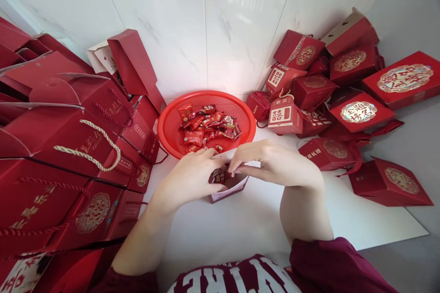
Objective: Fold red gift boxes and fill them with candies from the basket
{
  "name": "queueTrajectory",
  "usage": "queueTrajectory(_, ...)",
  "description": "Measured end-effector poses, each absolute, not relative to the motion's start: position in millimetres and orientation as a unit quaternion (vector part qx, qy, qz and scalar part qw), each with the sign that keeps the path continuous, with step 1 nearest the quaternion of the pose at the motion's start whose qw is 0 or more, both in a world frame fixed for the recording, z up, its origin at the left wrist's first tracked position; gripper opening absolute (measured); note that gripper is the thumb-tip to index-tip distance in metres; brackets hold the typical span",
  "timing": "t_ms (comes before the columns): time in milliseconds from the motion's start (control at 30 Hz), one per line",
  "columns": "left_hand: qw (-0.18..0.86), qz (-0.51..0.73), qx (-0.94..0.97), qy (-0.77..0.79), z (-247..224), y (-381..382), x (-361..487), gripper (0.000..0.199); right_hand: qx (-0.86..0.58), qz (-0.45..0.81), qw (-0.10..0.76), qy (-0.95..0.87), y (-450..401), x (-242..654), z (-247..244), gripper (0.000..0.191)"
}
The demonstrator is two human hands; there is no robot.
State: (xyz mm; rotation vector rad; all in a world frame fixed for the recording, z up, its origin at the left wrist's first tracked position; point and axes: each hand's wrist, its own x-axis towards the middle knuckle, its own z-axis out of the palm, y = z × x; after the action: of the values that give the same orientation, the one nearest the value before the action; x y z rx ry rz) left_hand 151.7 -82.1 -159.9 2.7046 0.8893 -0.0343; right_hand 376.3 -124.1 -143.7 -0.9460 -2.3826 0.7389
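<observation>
A small open red gift box (229,193) with a pale inside stands on the white table in front of me. My left hand (192,176) lies over its left side, fingers bent toward the far wall and thumb toward the near one. Several red wrapped candies (219,176) show inside the box. Above the opening my right hand (271,162) pinches its thumb and fingers together on a small wrapped candy (233,174), mostly covered by the fingertips. Just behind the box sits a red plastic basket (248,121) with a heap of wrapped candies (213,123) in it.
Red gift boxes (92,146) with rope handles are stacked tall along the left. On the right, closed red gift boxes (359,112) lie in a loose pile, some with ribbons. A marbled tile wall (178,23) rises behind the white table (364,219).
</observation>
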Motion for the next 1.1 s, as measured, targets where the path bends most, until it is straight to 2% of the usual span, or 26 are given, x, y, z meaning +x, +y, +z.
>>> queueTrajectory(233,0.174,-0.009,0.939,0.296,-159.4,-81.3,151.3,0.024,-0.378,0.26,0.235,-0.857,-122.9,375.8,-143.5,0.014)
queueTrajectory(367,0.225,0.005,0.927,0.3,-151.3,-83.0,148.8,0.033,-0.408,0.219,0.259,-0.848,-121.6,381.7,-146.1,0.013)
queueTrajectory(433,0.256,0.011,0.917,0.306,-147.1,-84.6,146.5,0.033,-0.416,0.196,0.262,-0.849,-121.4,384.9,-148.2,0.021)
queueTrajectory(533,0.289,0.021,0.891,0.348,-144.0,-86.0,142.5,0.057,-0.428,0.209,0.231,-0.848,-122.2,386.7,-151.6,0.043)
queueTrajectory(600,0.292,0.011,0.877,0.382,-144.2,-85.2,140.0,0.064,-0.436,0.24,0.197,-0.844,-121.9,385.5,-154.4,0.051)
queueTrajectory(667,0.277,-0.001,0.875,0.398,-145.1,-83.2,137.7,0.055,-0.441,0.269,0.161,-0.841,-119.9,382.8,-157.6,0.047)
queueTrajectory(833,0.233,0.022,0.887,0.399,-143.2,-77.3,132.2,0.024,-0.459,0.262,0.126,-0.84,-111.5,373.9,-163.5,0.012)
queueTrajectory(967,0.237,0.03,0.887,0.396,-139.5,-75.4,128.9,0.017,-0.431,0.266,0.138,-0.851,-108.2,372.0,-161.1,0.001)
queueTrajectory(1100,0.245,-0.001,0.89,0.384,-135.6,-75.3,127.0,0.02,-0.393,0.337,0.187,-0.835,-94.5,375.3,-162.9,0.024)
